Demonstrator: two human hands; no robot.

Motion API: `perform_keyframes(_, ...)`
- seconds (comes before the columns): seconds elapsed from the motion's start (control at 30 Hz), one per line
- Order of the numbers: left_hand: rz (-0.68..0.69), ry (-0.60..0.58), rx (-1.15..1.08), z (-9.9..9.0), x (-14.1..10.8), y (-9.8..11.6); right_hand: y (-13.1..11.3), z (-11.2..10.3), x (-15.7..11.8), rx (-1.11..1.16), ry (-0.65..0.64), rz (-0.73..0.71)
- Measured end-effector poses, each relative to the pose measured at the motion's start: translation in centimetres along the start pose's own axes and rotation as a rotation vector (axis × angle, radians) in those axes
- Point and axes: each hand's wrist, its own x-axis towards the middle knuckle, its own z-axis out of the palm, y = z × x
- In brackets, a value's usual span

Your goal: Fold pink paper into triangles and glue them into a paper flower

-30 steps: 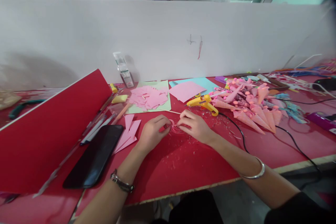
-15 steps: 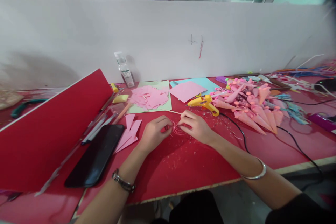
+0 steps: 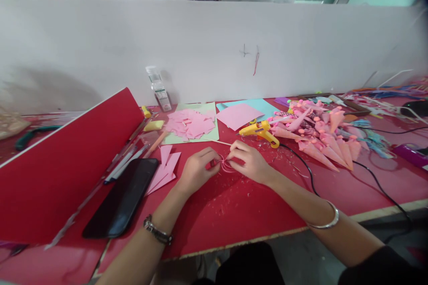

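Observation:
Between my two hands is a small looped bundle of thin pink cord (image 3: 227, 167), just above or on the red table. My left hand (image 3: 199, 167) pinches its left side with thumb and fingers. On the right side, my right hand (image 3: 249, 160) pinches the same loops. A thin pale stick (image 3: 219, 142) runs behind the right fingers; whether they touch it I cannot tell. Beyond the right hand lies a yellow hot glue gun (image 3: 259, 130). Folded pink paper pieces (image 3: 165, 169) rest left of my left hand.
A black phone (image 3: 122, 200) and pens (image 3: 125, 163) lie at left beside a slanted red board (image 3: 76, 164). Pink paper pieces (image 3: 192, 124) cover a green sheet at the back, near a bottle (image 3: 160, 93). Pink paper cones (image 3: 321, 131) are heaped at right, with a black cable (image 3: 304, 164) nearby.
The pink loops have shifted slightly between the fingertips. Both hands stay almost in place, and everything else is unmoved.

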Motion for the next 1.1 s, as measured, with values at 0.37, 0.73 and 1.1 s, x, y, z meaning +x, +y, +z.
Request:
perform_keyframes(0.37,0.005,0.015,0.028,0.04,-0.09,0.12,-0.24,-0.24,0.09,0.016,0.000,0.002)
perform_keyframes(0.73,0.041,0.032,-0.011,-0.10,-0.06,0.28,-0.18,-0.17,0.04,0.034,0.010,-0.020)
perform_keyframes(1.1,0.071,0.015,-0.006,-0.16,-0.14,0.11,-0.25,-0.21,0.07,0.044,-0.003,-0.019)
